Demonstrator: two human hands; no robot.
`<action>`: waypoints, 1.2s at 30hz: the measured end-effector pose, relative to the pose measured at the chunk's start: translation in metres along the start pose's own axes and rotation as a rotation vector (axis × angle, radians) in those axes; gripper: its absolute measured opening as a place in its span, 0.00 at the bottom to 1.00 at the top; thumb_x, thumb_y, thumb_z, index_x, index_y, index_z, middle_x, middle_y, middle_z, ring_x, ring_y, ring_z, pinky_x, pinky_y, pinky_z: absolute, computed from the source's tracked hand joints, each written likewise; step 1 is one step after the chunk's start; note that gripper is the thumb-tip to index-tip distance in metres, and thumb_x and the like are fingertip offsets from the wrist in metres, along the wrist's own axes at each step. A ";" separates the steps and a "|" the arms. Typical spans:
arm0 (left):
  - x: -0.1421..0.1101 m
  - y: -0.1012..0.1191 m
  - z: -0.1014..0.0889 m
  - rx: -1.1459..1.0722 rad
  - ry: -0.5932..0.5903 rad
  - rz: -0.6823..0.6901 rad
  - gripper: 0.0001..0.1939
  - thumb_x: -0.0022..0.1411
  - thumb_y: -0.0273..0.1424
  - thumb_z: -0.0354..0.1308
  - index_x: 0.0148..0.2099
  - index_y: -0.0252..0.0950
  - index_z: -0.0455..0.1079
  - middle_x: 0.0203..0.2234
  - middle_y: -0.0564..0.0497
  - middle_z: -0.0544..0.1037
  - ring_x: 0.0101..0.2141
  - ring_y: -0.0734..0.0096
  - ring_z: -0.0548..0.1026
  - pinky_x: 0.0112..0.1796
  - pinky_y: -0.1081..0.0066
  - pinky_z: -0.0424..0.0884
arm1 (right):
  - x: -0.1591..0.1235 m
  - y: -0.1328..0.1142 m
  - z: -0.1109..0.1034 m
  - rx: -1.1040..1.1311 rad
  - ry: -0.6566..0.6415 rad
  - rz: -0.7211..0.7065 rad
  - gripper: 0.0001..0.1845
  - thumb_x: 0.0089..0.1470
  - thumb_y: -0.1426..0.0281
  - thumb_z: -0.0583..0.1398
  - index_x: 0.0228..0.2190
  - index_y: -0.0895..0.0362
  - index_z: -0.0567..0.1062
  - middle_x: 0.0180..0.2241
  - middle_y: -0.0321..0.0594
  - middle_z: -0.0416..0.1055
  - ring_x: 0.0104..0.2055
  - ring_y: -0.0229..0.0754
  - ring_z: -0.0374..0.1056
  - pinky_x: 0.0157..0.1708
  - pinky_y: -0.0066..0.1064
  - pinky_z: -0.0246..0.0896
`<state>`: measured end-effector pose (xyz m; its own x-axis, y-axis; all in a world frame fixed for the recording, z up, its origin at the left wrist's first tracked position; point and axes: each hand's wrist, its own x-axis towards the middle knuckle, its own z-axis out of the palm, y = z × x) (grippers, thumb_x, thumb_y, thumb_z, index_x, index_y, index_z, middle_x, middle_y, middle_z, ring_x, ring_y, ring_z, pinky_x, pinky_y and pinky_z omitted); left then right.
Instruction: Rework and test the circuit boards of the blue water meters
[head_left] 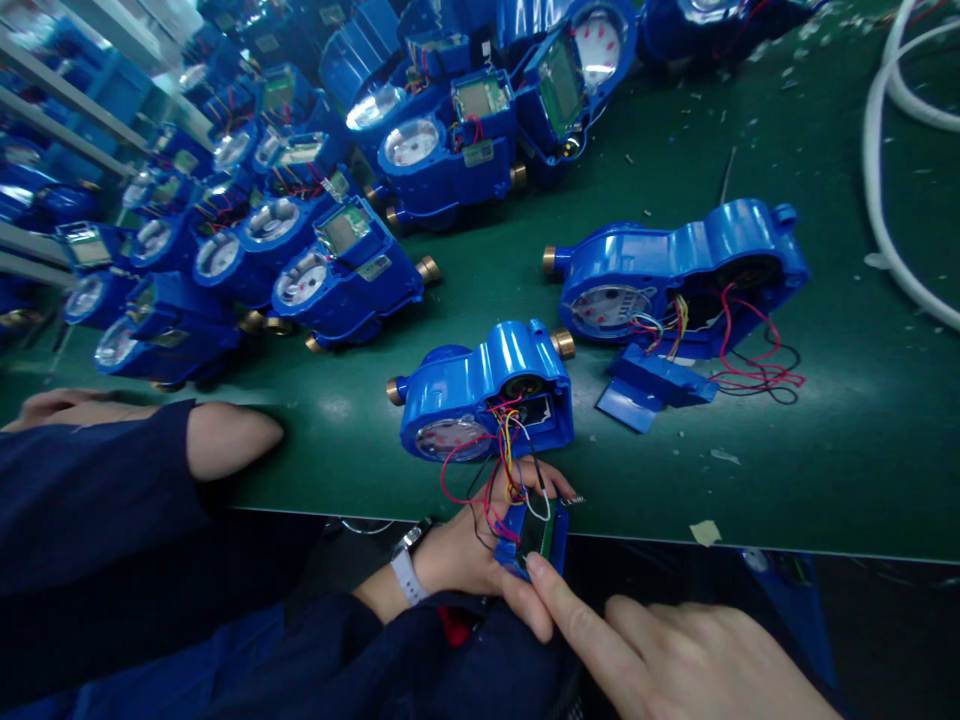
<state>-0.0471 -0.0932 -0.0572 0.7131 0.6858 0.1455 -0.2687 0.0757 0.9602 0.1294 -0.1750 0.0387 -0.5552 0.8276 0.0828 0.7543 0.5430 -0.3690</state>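
Observation:
An opened blue water meter [487, 395] lies near the front edge of the green table [825, 480], with red, yellow and black wires running out of it. The wires lead to a small blue module with a green circuit board [536, 535]. My left hand [457, 550], a watch on its wrist, is closed around this module at the table edge. My right hand [675, 650] comes in from the lower right. Its index finger is stretched out and its tip touches the module's lower end; it holds nothing.
A second opened meter [675, 270] with loose red wires lies to the right, a detached blue cover [645, 385] in front of it. Several assembled meters [300, 250] crowd the back left. A white hose [877, 150] curves at far right. Another person's sleeved arm [225, 440] rests at left.

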 end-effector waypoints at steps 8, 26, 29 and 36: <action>0.000 0.004 -0.004 0.041 -0.017 -0.120 0.46 0.27 0.52 0.73 0.48 0.42 0.59 0.45 0.47 0.69 0.44 0.59 0.71 0.48 0.59 0.66 | 0.006 0.001 -0.008 0.283 -0.155 0.139 0.37 0.41 0.85 0.57 0.55 0.57 0.68 0.24 0.30 0.74 0.20 0.36 0.69 0.17 0.26 0.56; -0.001 0.002 -0.002 0.008 0.011 -0.073 0.47 0.28 0.53 0.72 0.49 0.44 0.59 0.45 0.49 0.69 0.44 0.61 0.71 0.47 0.61 0.65 | 0.022 0.004 -0.020 0.779 0.028 0.325 0.18 0.62 0.77 0.48 0.40 0.53 0.77 0.35 0.32 0.78 0.31 0.35 0.74 0.33 0.19 0.69; 0.001 0.003 -0.002 0.000 -0.009 -0.084 0.46 0.27 0.52 0.73 0.49 0.43 0.59 0.45 0.49 0.69 0.44 0.61 0.71 0.46 0.62 0.65 | 0.009 0.005 -0.008 0.581 -0.011 0.268 0.26 0.52 0.83 0.52 0.50 0.53 0.73 0.30 0.32 0.77 0.25 0.36 0.73 0.27 0.21 0.68; 0.002 0.003 -0.001 -0.024 0.005 -0.071 0.46 0.27 0.51 0.73 0.48 0.43 0.59 0.45 0.49 0.68 0.44 0.60 0.71 0.46 0.61 0.67 | -0.003 0.006 0.002 0.183 -0.015 0.067 0.37 0.39 0.85 0.49 0.53 0.60 0.67 0.20 0.28 0.70 0.15 0.36 0.64 0.13 0.30 0.49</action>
<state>-0.0473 -0.0910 -0.0541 0.7276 0.6817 0.0761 -0.2331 0.1413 0.9621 0.1351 -0.1745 0.0348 -0.5122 0.8580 0.0394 0.7139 0.4508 -0.5358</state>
